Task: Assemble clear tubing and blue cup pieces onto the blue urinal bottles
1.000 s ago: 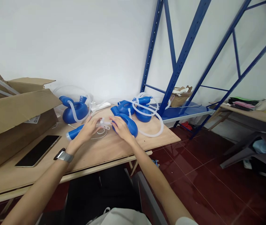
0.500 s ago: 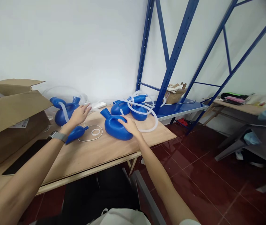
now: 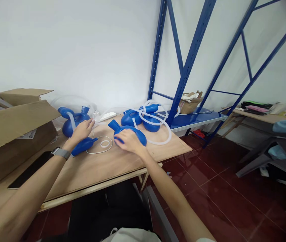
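A blue plastic urinal bottle [image 3: 141,134] with a slanted neck lies on the wooden table. My right hand [image 3: 128,140] is closed over its near left side, hiding its middle. My left hand [image 3: 83,129] stretches out with its fingers extended, in front of another blue bottle [image 3: 68,128] that carries a clear tube. A translucent piece shows by the fingertips; I cannot tell whether they touch it. Below my left hand a blue bulb-shaped part [image 3: 84,147] with a narrow spout lies on the table. Beside it are a thin white cord and a white ring [image 3: 105,144].
An open cardboard box [image 3: 14,117] stands at the left, with a dark flat tablet-like object [image 3: 32,169] near it. More blue bottles [image 3: 130,118] with a coiled clear hose [image 3: 169,134] lie at the back right. A blue metal rack [image 3: 187,67] rises beside the table.
My right hand has moved left from the bottle's top to its near left side. My left hand stays stretched out in nearly the same place. The view has shifted slightly.
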`<state>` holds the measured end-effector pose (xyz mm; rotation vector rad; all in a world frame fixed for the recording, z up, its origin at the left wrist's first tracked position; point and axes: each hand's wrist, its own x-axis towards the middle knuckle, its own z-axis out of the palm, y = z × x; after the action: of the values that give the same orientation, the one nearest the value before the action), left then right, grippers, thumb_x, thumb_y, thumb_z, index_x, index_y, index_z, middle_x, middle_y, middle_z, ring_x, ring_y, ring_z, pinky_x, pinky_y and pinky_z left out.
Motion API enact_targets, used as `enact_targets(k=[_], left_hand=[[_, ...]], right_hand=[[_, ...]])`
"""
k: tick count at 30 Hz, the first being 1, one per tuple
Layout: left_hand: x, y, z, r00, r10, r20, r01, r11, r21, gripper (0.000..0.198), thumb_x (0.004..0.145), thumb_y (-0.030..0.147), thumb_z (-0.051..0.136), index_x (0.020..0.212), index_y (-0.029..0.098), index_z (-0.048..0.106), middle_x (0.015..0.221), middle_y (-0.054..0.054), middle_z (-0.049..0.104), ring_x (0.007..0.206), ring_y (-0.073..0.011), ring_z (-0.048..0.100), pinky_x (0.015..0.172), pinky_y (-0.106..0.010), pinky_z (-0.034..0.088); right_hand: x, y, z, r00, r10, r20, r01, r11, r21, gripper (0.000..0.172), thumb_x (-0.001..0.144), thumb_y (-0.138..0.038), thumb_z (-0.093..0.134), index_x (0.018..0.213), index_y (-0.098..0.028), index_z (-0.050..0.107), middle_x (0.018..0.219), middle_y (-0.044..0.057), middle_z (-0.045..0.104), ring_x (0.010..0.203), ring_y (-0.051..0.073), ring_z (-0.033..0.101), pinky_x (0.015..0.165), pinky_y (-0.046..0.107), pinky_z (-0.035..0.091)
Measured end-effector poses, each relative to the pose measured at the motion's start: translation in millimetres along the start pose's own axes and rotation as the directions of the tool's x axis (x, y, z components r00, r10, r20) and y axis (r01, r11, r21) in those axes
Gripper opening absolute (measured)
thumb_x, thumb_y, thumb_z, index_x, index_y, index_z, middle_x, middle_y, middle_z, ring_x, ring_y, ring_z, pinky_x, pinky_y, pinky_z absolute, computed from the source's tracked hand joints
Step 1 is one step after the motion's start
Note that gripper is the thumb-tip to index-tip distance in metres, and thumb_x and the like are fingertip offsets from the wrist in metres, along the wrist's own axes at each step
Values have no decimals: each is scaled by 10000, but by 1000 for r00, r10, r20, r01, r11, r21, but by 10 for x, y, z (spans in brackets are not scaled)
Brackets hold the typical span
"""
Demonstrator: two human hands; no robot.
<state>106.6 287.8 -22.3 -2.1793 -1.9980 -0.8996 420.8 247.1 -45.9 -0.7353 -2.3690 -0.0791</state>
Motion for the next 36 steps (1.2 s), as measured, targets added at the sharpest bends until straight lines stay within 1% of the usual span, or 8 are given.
enact_targets(k=[4, 9, 13, 21, 26, 28, 32, 36], left_hand=[[-51, 5, 59, 997, -71, 34, 71, 997, 3, 670, 1019, 600, 311, 1349, 142, 672, 1294, -219, 744, 1227, -393, 683, 1023, -480, 510], [-158, 21, 136, 997, -56, 56, 58, 998, -26, 747, 1016, 614, 300, 1518, 112, 532, 1355, -231, 700, 1262, -389, 667, 1045, -485, 503], [-185, 65, 142, 994, -6, 112, 15, 996, -84, 758, 997, 662, 331, 1504, 150, 566, 1274, -186, 701, 1112, -340, 721, 1054, -476, 515], [-218, 107, 96, 976, 146, 161, -119, 979, -166, 671, 948, 591, 416, 1403, 144, 626, 1439, -177, 654, 1303, -348, 629, 1149, -478, 448], [-236, 235, 66, 855, 266, 445, -199, 961, -192, 691, 776, 589, 656, 1380, 253, 684, 1495, -131, 645, 1407, -361, 567, 1201, -500, 397], [-247, 370, 64, 861, 290, 419, -204, 950, -237, 763, 785, 639, 675, 1437, 245, 649, 1538, -146, 608, 1457, -375, 516, 1227, -532, 361], [-261, 633, 46, 943, 286, 168, -182, 869, -461, 879, 894, 701, 589, 1597, 187, 473, 1610, -180, 522, 1454, -347, 524, 1213, -517, 401], [-252, 753, -80, 939, 285, 190, -122, 796, -593, 778, 887, 737, 605, 1446, 199, 653, 1555, -156, 589, 1400, -354, 575, 1175, -491, 457]], right_hand=[[186, -511, 554, 971, -14, 239, 31, 997, -67, 382, 1049, -205, 500, 1412, -199, 614, 1332, 158, 716, 1284, 305, 617, 1065, 484, 496], [274, -540, 873, 935, 98, 340, -69, 993, -95, 443, 981, -72, 505, 1399, -176, 606, 1296, 156, 715, 1238, 298, 643, 1071, 465, 510], [233, -382, 802, 954, 45, 297, -49, 999, 9, 425, 984, -42, 491, 1327, -245, 639, 1232, 90, 696, 1215, 257, 622, 937, 345, 568], [314, -180, 398, 997, 61, -53, -32, 902, 431, 456, 1053, -71, 402, 1402, -213, 658, 1201, 93, 577, 1122, 179, 614, 1085, 333, 506], [478, 55, 67, 990, 127, -57, -78, 848, 524, 377, 1108, -201, 407, 1338, -211, 705, 1191, 95, 619, 1156, 189, 629, 1089, 356, 503], [535, 144, 2, 995, 103, -17, -78, 838, 540, 344, 1104, -215, 438, 1309, -211, 714, 1217, 95, 659, 1180, 190, 635, 1097, 361, 495], [619, 239, -2, 998, 36, 53, -60, 812, 581, 304, 1067, -205, 519, 1311, -201, 699, 1276, 97, 718, 1177, 201, 664, 1082, 373, 500], [656, 240, 76, 994, 43, 102, -99, 748, 656, 278, 1023, -231, 603, 1281, -176, 691, 1234, 99, 746, 1123, 203, 707, 1014, 336, 536]])
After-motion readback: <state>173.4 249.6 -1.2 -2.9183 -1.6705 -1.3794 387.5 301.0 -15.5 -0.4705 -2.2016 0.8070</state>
